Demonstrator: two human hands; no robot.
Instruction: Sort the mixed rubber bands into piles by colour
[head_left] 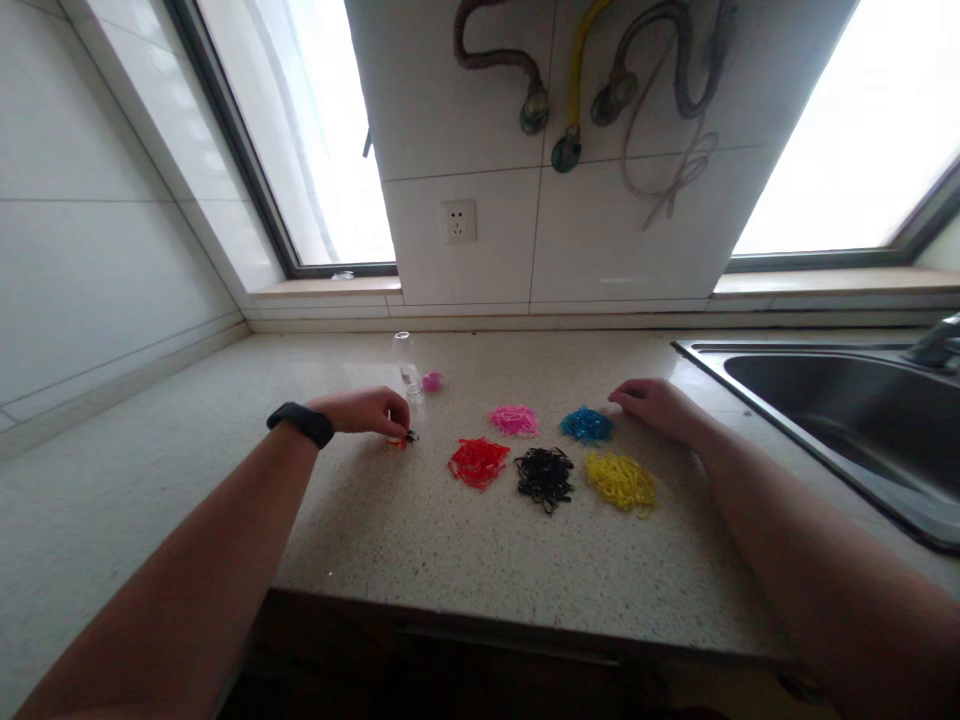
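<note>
My left hand (379, 410), with a dark band on its wrist, is closed in a pinch at the left of the counter. Under its fingertips are a few small rubber bands (412, 436), black and reddish orange. My right hand (649, 402) rests loosely beside the blue rubber bands (588, 425), its fingers stretched towards them and nothing visible in them. Between the hands lie separate piles of pink rubber bands (514, 420), red rubber bands (478, 463), black rubber bands (544, 477) and yellow rubber bands (621, 482).
Behind my left hand a clear plastic bottle (404, 360) stands upside down, with a pink cap (432, 381) next to it. A steel sink (712, 355) is set into the counter (420, 560) at the right. Hoses and a socket (458, 221) are on the tiled wall.
</note>
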